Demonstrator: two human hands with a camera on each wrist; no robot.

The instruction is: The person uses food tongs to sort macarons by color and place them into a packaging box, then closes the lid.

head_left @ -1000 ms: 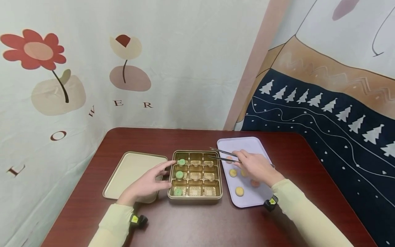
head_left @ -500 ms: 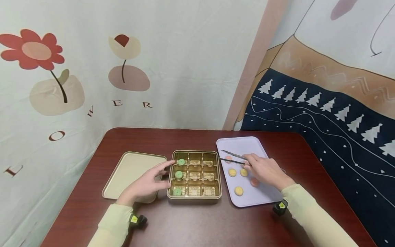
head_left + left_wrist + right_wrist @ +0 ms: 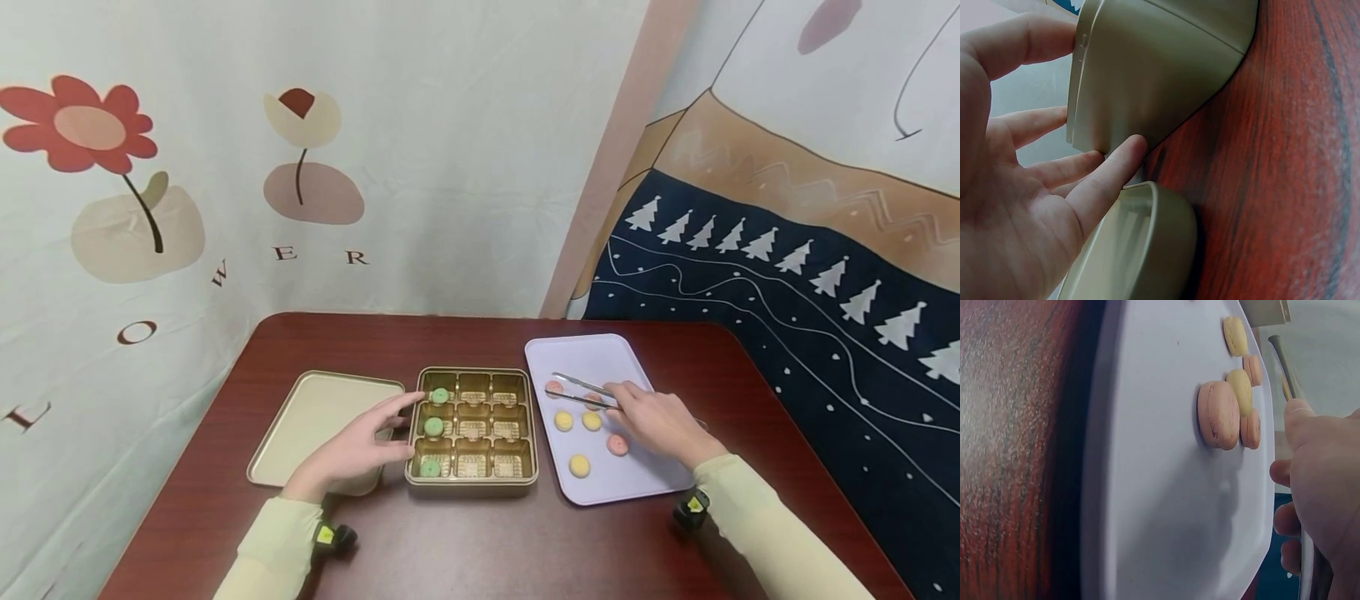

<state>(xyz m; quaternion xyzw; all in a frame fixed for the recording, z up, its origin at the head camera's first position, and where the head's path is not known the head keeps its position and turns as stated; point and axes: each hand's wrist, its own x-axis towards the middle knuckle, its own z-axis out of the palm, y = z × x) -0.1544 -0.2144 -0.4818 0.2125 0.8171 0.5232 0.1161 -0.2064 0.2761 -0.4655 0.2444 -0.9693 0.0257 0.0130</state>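
A gold tin (image 3: pixel 472 482) with a compartmented insert stands mid-table. In its left column sit green macarons (image 3: pixel 433 427), one per compartment. My left hand (image 3: pixel 363 450) rests on the tin's left side, fingers extended; the left wrist view shows the fingertips touching its wall (image 3: pixel 1147 75). With my right hand (image 3: pixel 660 423) I grip metal tongs (image 3: pixel 588 400) over the lilac tray (image 3: pixel 645 479), their arms spread and nothing pinched between the tips. Pink macarons (image 3: pixel 617 444) and yellow macarons (image 3: pixel 579 465) lie on the tray; the tongs partly cover one pink macaron (image 3: pixel 592 402).
The tin's lid (image 3: pixel 322 417) lies left of it, partly beneath my left hand. The dark red wooden table (image 3: pixel 465 550) shows along the front. Printed cloth (image 3: pixel 465 167) hangs behind the table's far edge.
My right hand and the tongs have moved right, from the tin's right edge to above the tray. The yellow and pink macarons there show more fully. My left hand stays in place.
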